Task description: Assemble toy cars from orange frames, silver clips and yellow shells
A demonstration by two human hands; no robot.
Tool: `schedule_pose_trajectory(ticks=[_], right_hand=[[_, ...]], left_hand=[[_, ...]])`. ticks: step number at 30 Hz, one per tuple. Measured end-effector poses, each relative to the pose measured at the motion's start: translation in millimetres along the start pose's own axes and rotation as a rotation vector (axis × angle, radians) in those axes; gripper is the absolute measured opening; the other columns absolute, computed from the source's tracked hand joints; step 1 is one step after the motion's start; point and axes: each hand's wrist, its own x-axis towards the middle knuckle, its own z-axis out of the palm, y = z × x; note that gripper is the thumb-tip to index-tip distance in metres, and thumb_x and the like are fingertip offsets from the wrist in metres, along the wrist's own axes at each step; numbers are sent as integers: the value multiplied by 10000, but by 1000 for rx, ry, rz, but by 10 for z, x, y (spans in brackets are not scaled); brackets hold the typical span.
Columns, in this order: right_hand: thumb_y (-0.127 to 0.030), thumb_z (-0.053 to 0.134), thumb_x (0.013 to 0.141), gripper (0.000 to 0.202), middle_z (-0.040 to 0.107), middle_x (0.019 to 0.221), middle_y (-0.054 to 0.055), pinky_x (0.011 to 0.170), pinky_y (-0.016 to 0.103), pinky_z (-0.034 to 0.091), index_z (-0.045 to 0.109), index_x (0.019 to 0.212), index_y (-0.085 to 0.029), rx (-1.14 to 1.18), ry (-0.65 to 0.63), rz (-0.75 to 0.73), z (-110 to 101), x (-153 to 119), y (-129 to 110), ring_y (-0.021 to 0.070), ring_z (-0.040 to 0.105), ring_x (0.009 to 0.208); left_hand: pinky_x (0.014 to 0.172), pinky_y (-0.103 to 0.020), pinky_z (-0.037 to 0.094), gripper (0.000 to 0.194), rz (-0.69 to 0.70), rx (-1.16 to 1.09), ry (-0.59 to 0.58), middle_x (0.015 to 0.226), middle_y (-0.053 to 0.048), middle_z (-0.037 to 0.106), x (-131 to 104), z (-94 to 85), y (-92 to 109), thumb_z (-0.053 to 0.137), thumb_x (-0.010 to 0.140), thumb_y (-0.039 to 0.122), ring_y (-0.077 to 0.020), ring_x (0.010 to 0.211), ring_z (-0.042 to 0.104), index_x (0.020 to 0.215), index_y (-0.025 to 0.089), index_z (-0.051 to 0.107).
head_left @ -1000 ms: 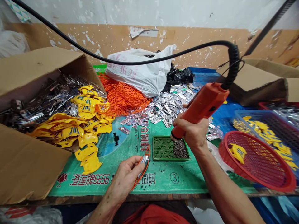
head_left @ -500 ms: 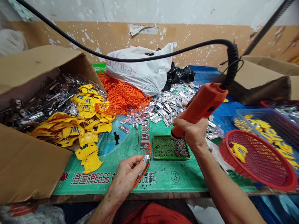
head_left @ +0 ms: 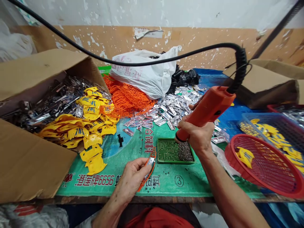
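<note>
My right hand (head_left: pixel 199 134) is wrapped round an orange electric screwdriver (head_left: pixel 209 107), tilted with its black nose down over a green tray (head_left: pixel 166 162). The bit's tip cannot be made out. Small dark screws (head_left: pixel 185 152) lie heaped in the tray's right part, and its left part is a grid of holes. To the left of the tray, my left hand (head_left: pixel 135 172) pinches a silvery plastic piece (head_left: pixel 150 162) together with an orange plastic frame (head_left: pixel 144 183), close above the green sheet.
A box (head_left: pixel 64 164) spills yellow shells (head_left: pixel 73 134) and dark parts at left. Orange frames (head_left: pixel 128 98), silvery pieces (head_left: pixel 175 107) and a white bag (head_left: pixel 144 74) lie behind. A red basket (head_left: pixel 266 158) stands at right. A black cable (head_left: pixel 142 64) arches across.
The whole view has shifted slightly, so everything sits a little further right. Both hands keep their grips, and the screwdriver stays over the tray.
</note>
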Motion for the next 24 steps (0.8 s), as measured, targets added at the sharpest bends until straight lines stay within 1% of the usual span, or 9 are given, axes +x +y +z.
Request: schedule_pose_trajectory(ticks=[3, 6, 9, 11, 13, 15, 20, 24], right_hand=[[-190, 739, 587, 296, 595, 637, -42, 554, 320, 459, 648, 868, -165, 98, 1, -23, -25, 2, -127, 134, 552, 528], [-156, 725, 603, 361, 589, 610, -51, 515, 309, 441, 645, 949, -224, 307, -22, -51, -32, -80, -367, 138, 542, 498], [-127, 689, 617, 426, 597, 605, -39, 527, 322, 448, 626, 1017, -261, 453, -104, -11, -11, -245, -611, 153, 548, 508], [-130, 676, 618, 436, 603, 616, -29, 545, 330, 456, 620, 1030, -262, 506, -169, 18, 18, -363, -712, 163, 561, 531], [-137, 685, 613, 437, 611, 640, -24, 550, 329, 463, 618, 1026, -264, 544, -228, 49, 56, -458, -754, 167, 571, 555], [-133, 696, 610, 424, 616, 662, -20, 555, 325, 473, 622, 1007, -266, 566, -260, 86, 97, -520, -753, 167, 577, 582], [-115, 698, 604, 398, 617, 679, -14, 561, 328, 478, 629, 968, -257, 560, -268, 121, 167, -580, -705, 163, 569, 596], [-100, 691, 594, 468, 619, 689, -10, 569, 325, 476, 616, 1032, -248, 536, -270, 108, 187, -594, -682, 164, 565, 610]], left_hand=[[566, -234, 328, 329, 21, 89, 12, 635, 6, 574, -3, 2, 21, 605, 762, 455, -124, 592, 451, 788, 143, 705], [561, -238, 314, 342, 6, 116, 1, 631, 8, 550, -16, 15, 71, 593, 761, 458, -123, 594, 431, 779, 129, 685], [569, -243, 309, 327, -8, 108, -12, 644, 7, 540, -23, 41, 99, 593, 753, 430, -122, 609, 423, 793, 117, 680], [563, -244, 298, 319, -6, 98, -19, 643, 11, 526, -23, 57, 93, 590, 751, 416, -119, 605, 411, 796, 113, 679], [556, -244, 288, 321, 1, 93, -30, 637, 15, 509, -23, 64, 79, 590, 751, 415, -116, 598, 396, 807, 111, 678], [545, -243, 275, 328, 5, 80, -41, 626, 22, 487, -25, 65, 71, 591, 750, 420, -112, 588, 378, 812, 110, 674], [510, -241, 239, 302, 20, 13, -64, 593, 37, 435, -16, 70, 64, 594, 736, 409, -101, 554, 336, 770, 114, 647], [502, -242, 235, 300, 18, -13, -68, 587, 39, 429, -1, 83, 45, 590, 736, 409, -101, 542, 331, 774, 116, 644]])
